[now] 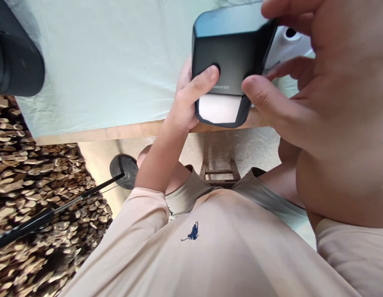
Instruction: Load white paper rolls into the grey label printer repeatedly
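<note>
A black, boxy label printer (228,53) with partly legible lettering on its front is held up over the near edge of the table. From its lower end shows a white panel or label (220,108); which of the two I cannot tell. My left hand (194,90) grips the printer's left side, its thumb on the front and its other fingers mostly hidden behind. On the right, my right hand (302,78) holds the printer, its thumb at the lower right edge and a fingertip at the top right corner. Behind the right hand lies a white roll (293,36) with a dark core, partly covered.
A pale sheet (111,62) covers the table, whose wooden edge (117,133) runs in front of me. At far left stands a dark cylindrical thing (18,53). Below are a stand with a round black base (125,165), stacked firewood (39,185) and a wooden stool (219,172).
</note>
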A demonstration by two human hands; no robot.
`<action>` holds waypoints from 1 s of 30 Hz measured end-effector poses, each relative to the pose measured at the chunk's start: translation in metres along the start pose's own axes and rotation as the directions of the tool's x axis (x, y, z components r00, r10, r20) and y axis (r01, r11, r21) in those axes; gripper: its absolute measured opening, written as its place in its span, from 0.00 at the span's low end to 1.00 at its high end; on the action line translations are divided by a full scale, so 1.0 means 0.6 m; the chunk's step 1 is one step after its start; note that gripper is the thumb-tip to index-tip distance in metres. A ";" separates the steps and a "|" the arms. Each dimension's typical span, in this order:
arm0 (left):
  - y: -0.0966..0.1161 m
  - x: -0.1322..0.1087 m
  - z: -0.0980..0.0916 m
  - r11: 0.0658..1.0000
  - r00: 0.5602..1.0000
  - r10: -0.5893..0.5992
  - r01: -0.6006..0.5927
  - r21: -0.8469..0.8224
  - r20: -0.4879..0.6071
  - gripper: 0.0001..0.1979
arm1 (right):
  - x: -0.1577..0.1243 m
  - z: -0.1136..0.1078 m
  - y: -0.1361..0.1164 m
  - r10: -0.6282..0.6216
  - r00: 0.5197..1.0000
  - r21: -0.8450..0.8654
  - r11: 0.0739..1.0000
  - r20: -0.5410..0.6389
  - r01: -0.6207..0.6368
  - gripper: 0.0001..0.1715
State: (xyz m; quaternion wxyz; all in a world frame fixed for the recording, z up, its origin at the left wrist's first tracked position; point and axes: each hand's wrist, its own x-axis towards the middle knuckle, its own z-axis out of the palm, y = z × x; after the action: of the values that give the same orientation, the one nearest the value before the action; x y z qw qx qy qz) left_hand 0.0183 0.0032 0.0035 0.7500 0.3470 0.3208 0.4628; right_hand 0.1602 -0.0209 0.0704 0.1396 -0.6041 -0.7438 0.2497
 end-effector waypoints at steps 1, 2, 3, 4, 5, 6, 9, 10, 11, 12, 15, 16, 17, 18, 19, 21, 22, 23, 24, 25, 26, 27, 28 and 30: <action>-0.001 -0.001 0.002 0.999 0.999 0.023 -0.023 -0.022 0.025 0.11 | -0.001 0.002 0.000 -0.017 1.000 -0.034 0.999 -0.016 0.016 0.27; -0.001 -0.002 0.003 0.999 0.999 0.032 -0.031 -0.026 0.033 0.11 | -0.002 0.004 0.001 -0.033 0.999 -0.065 0.997 -0.031 0.031 0.27; -0.001 -0.003 0.004 1.000 0.999 0.029 -0.029 -0.010 0.020 0.13 | -0.002 0.006 0.003 -0.047 0.998 -0.087 0.995 -0.038 0.043 0.26; -0.001 -0.004 0.005 0.999 1.000 0.023 -0.023 0.024 -0.011 0.14 | -0.001 0.007 0.004 -0.057 0.998 -0.096 0.994 -0.035 0.053 0.26; -0.001 -0.004 0.004 0.997 0.998 0.018 -0.013 0.075 -0.059 0.15 | 0.000 0.009 0.006 -0.060 0.998 -0.095 0.994 -0.029 0.057 0.26; -0.002 -0.004 0.002 0.991 0.993 0.015 0.001 0.135 -0.115 0.16 | 0.001 0.010 0.007 -0.058 0.998 -0.086 0.995 -0.023 0.056 0.26; -0.005 -0.004 -0.004 0.964 0.976 0.008 0.050 0.263 -0.216 0.17 | 0.004 0.011 0.008 -0.053 0.998 -0.058 0.997 -0.030 0.051 0.27; -0.006 -0.004 -0.005 0.960 0.977 0.007 0.053 0.274 -0.211 0.17 | 0.005 0.011 0.007 -0.050 0.998 -0.051 0.997 -0.031 0.049 0.27; -0.006 -0.004 -0.005 0.962 0.981 0.014 0.040 0.269 -0.195 0.16 | 0.004 0.011 0.006 -0.045 0.999 -0.046 0.998 -0.029 0.044 0.27; -0.006 -0.004 -0.004 0.968 0.985 0.027 0.018 0.252 -0.171 0.16 | 0.004 0.011 0.005 -0.039 0.999 -0.045 0.998 -0.025 0.038 0.27; -0.002 -0.004 -0.001 0.987 0.995 0.056 -0.043 0.157 -0.079 0.15 | 0.001 0.011 0.005 -0.018 1.000 -0.054 0.998 -0.010 0.018 0.27; -0.002 -0.003 -0.003 0.991 0.997 0.057 -0.051 0.121 -0.047 0.15 | 0.000 0.011 0.006 -0.015 1.000 -0.057 0.998 -0.006 0.015 0.27; -0.003 -0.002 -0.008 0.994 0.999 0.048 -0.046 0.096 -0.021 0.14 | -0.001 0.013 0.008 -0.013 1.000 -0.053 0.999 -0.019 0.012 0.27; -0.005 -0.001 -0.015 0.996 0.999 0.035 -0.034 0.083 -0.013 0.14 | -0.001 0.014 0.011 -0.013 0.999 -0.047 0.999 -0.044 0.011 0.26; -0.008 0.000 -0.024 0.996 1.000 0.021 -0.019 0.084 -0.022 0.15 | -0.001 0.015 0.014 -0.015 0.998 -0.040 0.999 -0.060 0.012 0.27; -0.018 0.004 -0.046 0.992 0.993 -0.032 0.046 0.118 -0.113 0.18 | 0.000 0.017 0.020 -0.032 0.997 -0.029 0.999 -0.075 0.029 0.27; -0.024 0.007 -0.056 0.988 0.985 -0.063 0.084 0.126 -0.157 0.19 | 0.001 0.018 0.022 -0.036 0.997 -0.030 0.999 -0.075 0.034 0.27; -0.030 0.009 -0.065 0.986 0.980 -0.089 0.113 0.126 -0.177 0.19 | 0.001 0.018 0.024 -0.037 0.997 -0.040 0.999 -0.068 0.035 0.27; -0.035 0.010 -0.073 0.986 0.977 -0.094 0.119 0.121 -0.191 0.19 | 0.002 0.018 0.025 -0.035 0.998 -0.055 0.998 -0.055 0.032 0.27; -0.040 0.011 -0.078 0.987 0.976 -0.098 0.121 0.110 -0.193 0.19 | 0.003 0.017 0.025 -0.019 0.999 -0.073 0.997 -0.046 0.015 0.27; -0.043 0.012 -0.081 0.989 0.977 -0.094 0.114 0.095 -0.192 0.18 | 0.004 0.016 0.024 0.004 0.999 -0.091 0.996 -0.033 -0.007 0.28; -0.045 0.012 -0.083 0.992 0.977 -0.088 0.104 0.078 -0.192 0.17 | 0.005 0.014 0.023 0.029 1.000 -0.106 0.994 -0.010 -0.030 0.28; -0.046 0.012 -0.083 0.994 0.977 -0.082 0.095 0.058 -0.195 0.16 | 0.007 0.013 0.021 0.049 0.999 -0.110 0.993 0.013 -0.048 0.29; -0.046 0.012 -0.082 0.996 0.976 -0.081 0.087 0.022 -0.204 0.15 | 0.009 0.010 0.015 0.074 0.997 -0.091 0.993 0.035 -0.071 0.30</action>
State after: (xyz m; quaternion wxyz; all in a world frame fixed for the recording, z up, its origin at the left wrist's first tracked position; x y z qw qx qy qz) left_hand -0.0053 0.0114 -0.0475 0.7268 0.2955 0.4171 0.4589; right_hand 0.1637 -0.0157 0.0600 0.0890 -0.6314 -0.7344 0.2325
